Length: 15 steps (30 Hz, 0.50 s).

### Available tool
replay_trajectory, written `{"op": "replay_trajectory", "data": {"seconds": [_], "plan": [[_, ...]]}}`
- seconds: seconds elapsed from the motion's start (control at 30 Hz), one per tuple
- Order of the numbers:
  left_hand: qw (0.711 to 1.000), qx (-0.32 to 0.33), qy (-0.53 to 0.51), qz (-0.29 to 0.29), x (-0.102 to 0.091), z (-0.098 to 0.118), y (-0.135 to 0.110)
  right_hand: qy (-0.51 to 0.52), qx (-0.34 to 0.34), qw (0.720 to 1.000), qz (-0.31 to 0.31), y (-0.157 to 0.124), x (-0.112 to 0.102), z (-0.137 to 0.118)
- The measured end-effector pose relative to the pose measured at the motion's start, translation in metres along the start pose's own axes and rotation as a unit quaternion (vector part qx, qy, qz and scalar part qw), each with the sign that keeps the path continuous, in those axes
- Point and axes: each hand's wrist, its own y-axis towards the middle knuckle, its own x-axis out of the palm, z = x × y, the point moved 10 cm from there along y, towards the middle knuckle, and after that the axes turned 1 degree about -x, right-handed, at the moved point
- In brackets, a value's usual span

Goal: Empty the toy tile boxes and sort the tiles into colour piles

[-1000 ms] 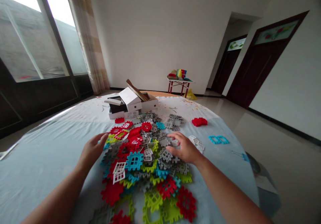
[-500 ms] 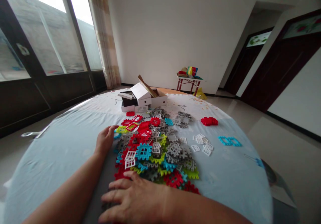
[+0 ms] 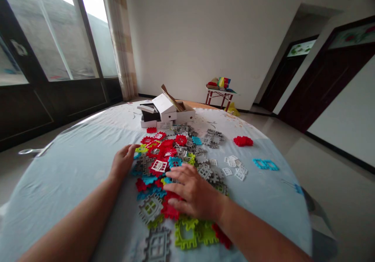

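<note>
A heap of interlocking plastic toy tiles in red, grey, blue and lime green covers the middle of the table. My left hand [image 3: 124, 162] rests at the heap's left edge, its stretched fingertips by a lime green tile [image 3: 141, 148]. Over the heap's middle lies my right hand [image 3: 193, 191], palm down with fingers apart, touching a red tile [image 3: 170, 207]; its fingers partly cover the tiles below. White window pieces [image 3: 159, 166] sit on top, left of a blue tile [image 3: 175, 161]. Nearest me are a grey window tile [image 3: 158, 243] and a lime green frame tile [image 3: 186, 234].
Open white boxes [image 3: 165, 107] stand behind the heap. To the right lie loose white window pieces [image 3: 240, 173], red tiles [image 3: 243, 141] and two joined blue frames [image 3: 265, 164]. A small side table [image 3: 222, 91] stands by the wall.
My right hand has moved forward and right, up onto the heap. Grey and lime green tiles now show at the near side where it was. My left hand has barely moved.
</note>
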Motion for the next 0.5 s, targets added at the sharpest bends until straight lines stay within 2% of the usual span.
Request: {"op": "replay_trajectory", "data": {"seconds": [0.07, 0.13, 0.3, 0.4, 0.5], "plan": [[1.0, -0.004, 0.006, -0.002, 0.0, -0.001, 0.0, 0.01, 0.03, 0.999, 0.011, -0.022, -0.01, 0.013], [1.0, -0.008, 0.014, -0.006, 0.001, 0.0, 0.001, 0.013, 0.057, 0.998, -0.006, -0.047, -0.011, 0.022], [0.999, -0.018, 0.035, -0.018, 0.003, 0.001, 0.002, 0.016, 0.127, 0.989, -0.076, -0.1, 0.001, 0.035], [0.999, -0.02, 0.042, -0.013, 0.003, 0.0, 0.003, 0.017, 0.14, 0.985, -0.095, -0.111, 0.009, 0.039], [0.999, -0.015, 0.051, -0.005, 0.003, -0.002, 0.005, 0.013, 0.137, 0.986, -0.092, -0.107, 0.014, 0.045]]}}
